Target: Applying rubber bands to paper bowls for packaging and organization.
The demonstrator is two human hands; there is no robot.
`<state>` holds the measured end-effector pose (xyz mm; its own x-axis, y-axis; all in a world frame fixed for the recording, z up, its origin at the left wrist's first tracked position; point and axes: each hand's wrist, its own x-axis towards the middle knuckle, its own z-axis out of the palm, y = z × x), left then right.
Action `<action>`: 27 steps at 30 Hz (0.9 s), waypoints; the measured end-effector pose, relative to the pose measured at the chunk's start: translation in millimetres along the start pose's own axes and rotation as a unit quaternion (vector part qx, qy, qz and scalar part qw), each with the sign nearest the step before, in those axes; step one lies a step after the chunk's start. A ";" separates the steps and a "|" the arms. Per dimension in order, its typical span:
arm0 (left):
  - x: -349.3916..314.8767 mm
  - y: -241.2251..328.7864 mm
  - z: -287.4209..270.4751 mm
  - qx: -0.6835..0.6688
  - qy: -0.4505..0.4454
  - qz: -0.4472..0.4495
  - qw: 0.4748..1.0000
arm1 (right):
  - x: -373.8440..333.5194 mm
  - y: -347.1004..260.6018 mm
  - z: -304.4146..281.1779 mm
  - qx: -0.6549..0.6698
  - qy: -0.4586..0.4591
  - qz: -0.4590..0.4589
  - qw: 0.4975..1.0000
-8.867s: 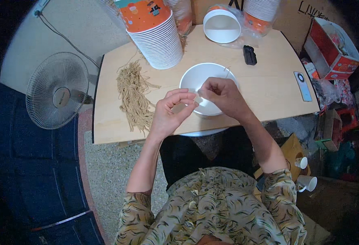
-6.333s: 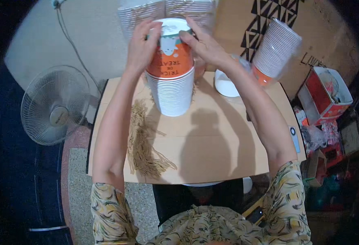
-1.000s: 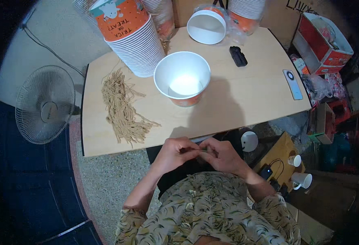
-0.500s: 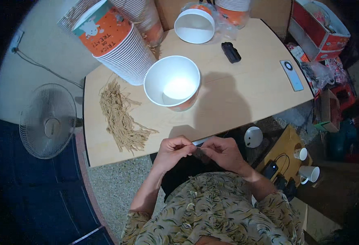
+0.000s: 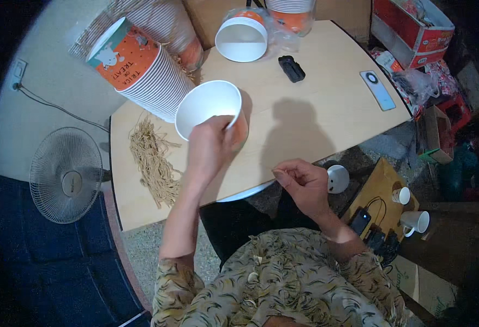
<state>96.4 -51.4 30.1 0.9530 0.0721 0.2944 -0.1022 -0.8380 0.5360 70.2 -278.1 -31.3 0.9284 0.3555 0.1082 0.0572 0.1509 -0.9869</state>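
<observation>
My left hand (image 5: 209, 147) is at the near rim of a white-lined paper bucket (image 5: 204, 103), its fingers reaching over the edge and closed on it. The bucket stands upright on the table, and my hand covers part of its inside. Over the table's front edge, my right hand (image 5: 302, 182) is raised with thumb and forefinger pinched together. Whatever it may hold is too small to make out. To the left of the bucket lies a loose bundle of tan strings (image 5: 152, 161).
A tall leaning stack of orange-printed paper buckets (image 5: 155, 82) stands behind the strings. Another bucket (image 5: 242, 43) lies on its side at the back. A black clip-like object (image 5: 291, 69) and a phone (image 5: 377, 90) rest on the table. A fan (image 5: 67, 177) stands left.
My hands, together before, have come apart. The left one has moved forward and left to the bucket's rim, while the right stays pinched near the table edge. The view has shifted slightly.
</observation>
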 end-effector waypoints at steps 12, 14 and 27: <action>-72.6 -70.4 -70.1 -0.379 -0.076 -0.161 0.908 | 42.8 5.8 60.7 -0.148 0.014 -0.247 0.958; -82.0 -80.4 -66.9 -0.400 -0.059 -0.168 0.899 | 48.7 9.0 77.7 -0.252 0.041 -0.329 0.909; -97.1 -96.9 -74.7 -0.505 -0.089 -0.173 0.841 | 78.3 33.4 99.0 -0.268 0.020 -0.281 0.921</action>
<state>-7.5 63.2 8.6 0.9940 0.0598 -0.0916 0.0847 0.1103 0.9903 108.4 -153.9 -43.9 0.7083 0.3245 0.6269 0.6969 -0.1801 -0.6942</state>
